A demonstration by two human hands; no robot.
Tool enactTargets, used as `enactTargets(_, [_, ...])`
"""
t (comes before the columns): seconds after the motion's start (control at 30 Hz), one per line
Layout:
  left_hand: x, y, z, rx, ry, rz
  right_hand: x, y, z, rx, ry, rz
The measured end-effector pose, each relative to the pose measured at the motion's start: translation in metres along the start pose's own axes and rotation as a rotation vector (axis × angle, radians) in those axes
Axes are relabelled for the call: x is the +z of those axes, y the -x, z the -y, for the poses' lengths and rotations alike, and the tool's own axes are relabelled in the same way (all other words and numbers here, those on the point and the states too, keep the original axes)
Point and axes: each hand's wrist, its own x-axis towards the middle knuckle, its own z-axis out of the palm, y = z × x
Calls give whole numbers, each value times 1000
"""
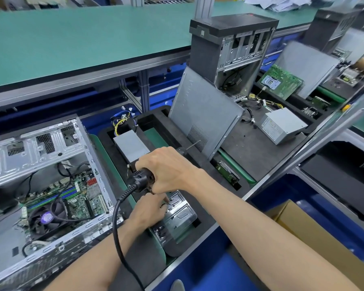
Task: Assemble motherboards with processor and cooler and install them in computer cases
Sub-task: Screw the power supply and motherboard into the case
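Fumbling at the metal drive bracket, the left hand is pinching something too small to tell, perhaps a screw, against the bracket's top face in the black foam tray near the tabletop's front edge. The right hand is gripping the electric screwdriver just above, its bit hidden. A slip could be dropping the small part into the tray, and the coiled cord is crossing the left forearm, risking a snag. The computer case, motherboard already inside, is lying at the tabletop's left.
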Motion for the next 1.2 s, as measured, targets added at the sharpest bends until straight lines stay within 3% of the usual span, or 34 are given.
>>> enactTargets(0.4, [-4, 0, -2, -9, -125, 48, 1, -2, -3, 14, 24, 20])
enactTargets(0.8, [-8, -4, -9, 122, -327, 124, 6, -5, -3, -2, -15, -5])
enactTargets(0.9, [-11, -2, -12, 125, -254, 109, 5, -5, -2, -5, -13, -4])
enactTargets(1.07, [-28, 12, -29, 98, 131, -31, 0, -10, 1, 19, -5, 0])
enactTargets(1.2, [-51, 41, -45, 103, 285, -29, -7, -20, 10, -9, -49, -44])
